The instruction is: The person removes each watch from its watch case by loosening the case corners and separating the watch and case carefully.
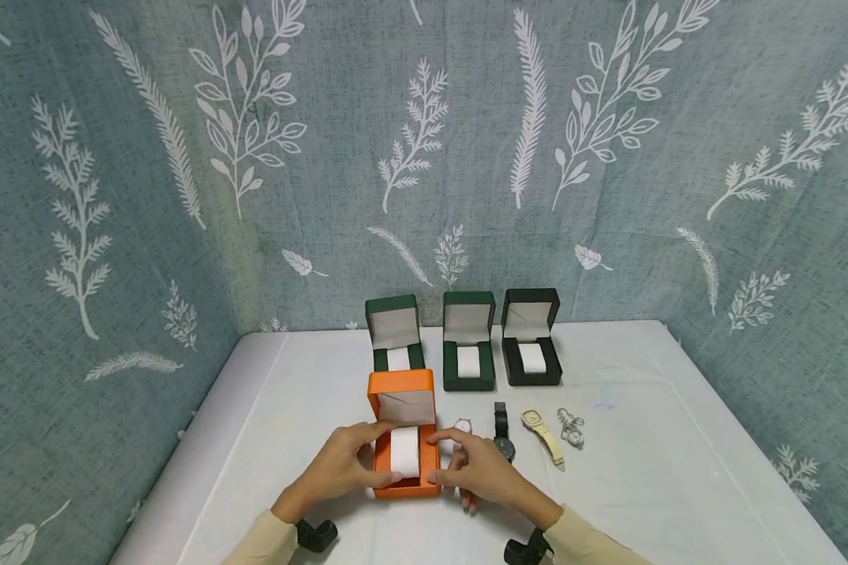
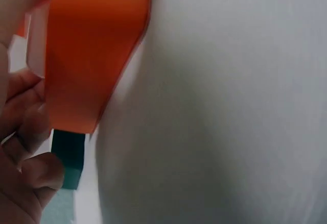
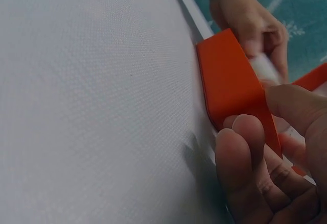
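Note:
An orange watch box (image 1: pixel 406 490) with its lid raised stands at the table's front, a white watch cushion (image 1: pixel 405 453) inside it. My left hand (image 1: pixel 341 459) pinches the cushion along its left edge, thumb in front and index finger behind. At the box's right side, my right hand (image 1: pixel 482 468) grips the wall with thumb and index finger. The right wrist view shows the right hand's other fingers (image 3: pixel 234 155) curled beside the orange wall. Just past that hand lies a white-faced watch (image 1: pixel 462 425), partly covered, and a black watch (image 1: pixel 502 430).
Behind the orange box stand two green watch boxes (image 1: pixel 469 385) (image 1: pixel 416 357) and a black one (image 1: pixel 534 379), lids up, white cushions inside. A gold watch (image 1: pixel 542 436) and a silver watch (image 1: pixel 572 429) lie to the right. Patterned curtains (image 1: pixel 466 157) enclose the white table (image 1: pixel 643 439).

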Action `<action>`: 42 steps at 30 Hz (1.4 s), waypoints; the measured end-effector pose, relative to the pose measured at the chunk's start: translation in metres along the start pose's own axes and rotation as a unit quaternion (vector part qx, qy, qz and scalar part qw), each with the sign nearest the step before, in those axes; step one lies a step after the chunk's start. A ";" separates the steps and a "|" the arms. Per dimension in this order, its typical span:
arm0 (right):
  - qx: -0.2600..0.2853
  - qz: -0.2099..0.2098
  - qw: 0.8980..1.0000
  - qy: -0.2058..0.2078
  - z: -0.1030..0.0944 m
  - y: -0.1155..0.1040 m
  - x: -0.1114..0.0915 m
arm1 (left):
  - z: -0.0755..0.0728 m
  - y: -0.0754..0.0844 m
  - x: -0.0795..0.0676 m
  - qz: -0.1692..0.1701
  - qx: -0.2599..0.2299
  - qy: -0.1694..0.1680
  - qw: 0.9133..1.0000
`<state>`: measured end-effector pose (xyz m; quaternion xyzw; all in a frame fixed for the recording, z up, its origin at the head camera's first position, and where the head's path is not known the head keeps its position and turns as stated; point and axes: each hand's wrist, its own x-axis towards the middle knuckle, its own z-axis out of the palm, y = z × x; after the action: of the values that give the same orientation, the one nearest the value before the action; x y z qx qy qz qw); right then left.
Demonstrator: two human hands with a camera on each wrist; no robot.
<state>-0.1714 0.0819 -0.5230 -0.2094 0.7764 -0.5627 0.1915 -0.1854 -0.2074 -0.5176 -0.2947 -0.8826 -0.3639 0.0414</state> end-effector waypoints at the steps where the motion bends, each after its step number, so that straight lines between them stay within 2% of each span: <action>1: 0.001 0.001 1.000 -0.001 0.000 0.000 0.000 | -0.001 0.000 0.001 0.003 0.015 -0.004 1.000; 6: 0.002 0.002 1.000 -0.004 0.001 -0.001 0.001 | -0.004 0.004 0.002 -0.001 0.082 -0.018 0.996; 9: 0.006 0.003 1.000 -0.004 0.000 -0.001 0.000 | -0.004 0.007 0.001 -0.011 0.100 -0.026 0.995; 12: 0.009 0.003 1.000 -0.003 -0.001 -0.001 -0.002 | -0.003 0.009 0.002 -0.023 0.086 -0.039 0.995; 17: 0.018 0.010 1.000 -0.007 0.001 0.000 -0.005 | -0.004 0.012 0.001 -0.048 0.025 -0.070 0.996; 20: 0.019 0.013 1.000 -0.009 0.002 0.001 -0.005 | -0.007 0.011 -0.001 -0.048 0.005 -0.080 0.996; 23: 0.012 0.011 1.000 -0.006 0.002 0.001 -0.003 | -0.009 0.011 0.000 -0.041 0.017 -0.085 0.995; 29: 0.010 0.005 1.000 -0.005 -0.001 -0.001 0.000 | -0.015 0.016 0.008 -0.028 0.090 -0.080 0.992; 34: 0.018 0.010 1.000 -0.008 -0.001 -0.003 0.000 | -0.018 0.018 0.007 -0.045 0.063 -0.090 0.993; 37: 0.024 0.018 1.000 -0.009 -0.001 -0.003 -0.001 | -0.015 0.016 0.005 -0.045 0.047 -0.086 0.994; 42: 0.025 0.015 1.000 -0.008 -0.001 -0.001 0.000 | -0.012 0.016 0.003 -0.033 0.072 -0.076 0.994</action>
<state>-0.1716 0.0830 -0.5217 -0.1973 0.7639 -0.5769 0.2117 -0.1804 -0.2047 -0.4984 -0.2884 -0.9164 -0.2771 -0.0171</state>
